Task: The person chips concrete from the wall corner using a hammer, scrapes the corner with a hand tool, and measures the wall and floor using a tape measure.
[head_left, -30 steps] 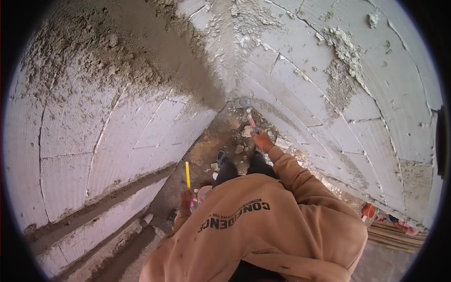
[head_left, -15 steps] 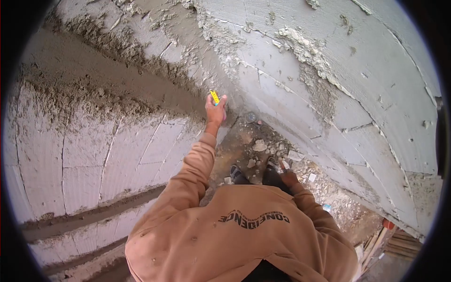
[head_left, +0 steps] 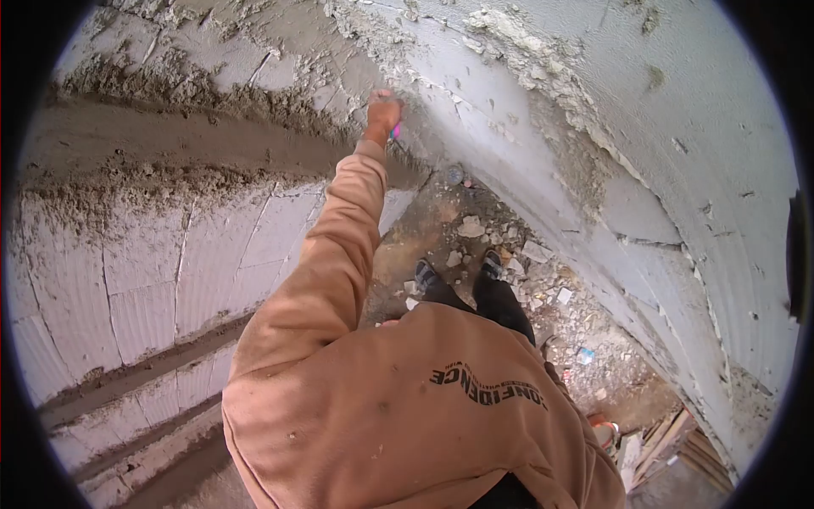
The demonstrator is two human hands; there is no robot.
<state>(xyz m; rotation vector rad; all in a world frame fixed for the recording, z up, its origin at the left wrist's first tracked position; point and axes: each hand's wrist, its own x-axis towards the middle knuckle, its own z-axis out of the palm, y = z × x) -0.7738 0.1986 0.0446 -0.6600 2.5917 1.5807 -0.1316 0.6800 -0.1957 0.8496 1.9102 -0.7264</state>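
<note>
From the head view, I see my left grip (head_left: pixel 384 112), a bare hand, stretched out high near the corner where the walls meet. Its fingers look curled together on a small bright-pink object (head_left: pixel 395 131), which juts out just below the hand; most of it is hidden, and I cannot tell whether the knuckles touch the wall. My right grip is out of sight behind the body, so I cannot tell its state.

What worries me is the reach: with the arm at full stretch, the bright-pink object could slip out and drop to the floor. The rough brown-grey mortar band (head_left: pixel 203 140) beside the wrist could be smeared if the tan fabric sleeve (head_left: pixel 326 246) brushes it. Loose pale rubble (head_left: pixel 471 227) lies close to the dark strapped shoes (head_left: pixel 426 274), so a shifted foot might turn on a chunk.

Against half a second ago, the left grip has moved further up the corner, and the yellow strip that stood above its fingers no longer shows. The right grip, visible then near the right foot, has gone from view
</note>
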